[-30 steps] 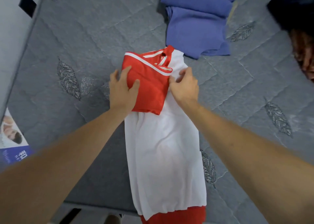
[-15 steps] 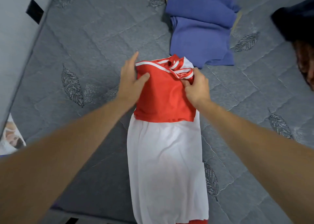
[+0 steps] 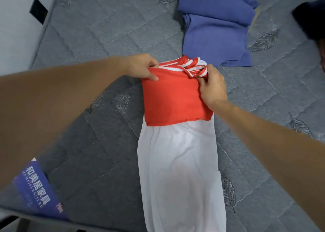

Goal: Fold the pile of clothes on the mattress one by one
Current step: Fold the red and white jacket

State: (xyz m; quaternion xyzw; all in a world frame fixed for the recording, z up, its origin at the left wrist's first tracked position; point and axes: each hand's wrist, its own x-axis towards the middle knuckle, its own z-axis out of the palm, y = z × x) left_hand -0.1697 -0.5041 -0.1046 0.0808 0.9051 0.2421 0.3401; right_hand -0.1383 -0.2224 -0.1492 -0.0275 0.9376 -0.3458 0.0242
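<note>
A red and white shirt (image 3: 179, 161) lies lengthwise on the grey quilted mattress (image 3: 105, 34). Its white body stretches toward the near edge, and a red sleeve panel (image 3: 173, 98) is folded flat over its upper part. My left hand (image 3: 142, 67) pinches the top left corner of the red panel. At the top right, my right hand (image 3: 212, 85) grips the striped red and white collar trim. A folded blue garment (image 3: 216, 25) lies just beyond the shirt's collar.
A dark garment (image 3: 311, 18) sits at the right edge of the mattress. The pale wall (image 3: 15, 29) runs along the left side. A blue printed label (image 3: 37, 193) is at the mattress's near left corner, by its front edge.
The red sleeve panel has been spread wider and flatter across the shirt's top. Both hands moved to its upper corners, the left from the side to the top left.
</note>
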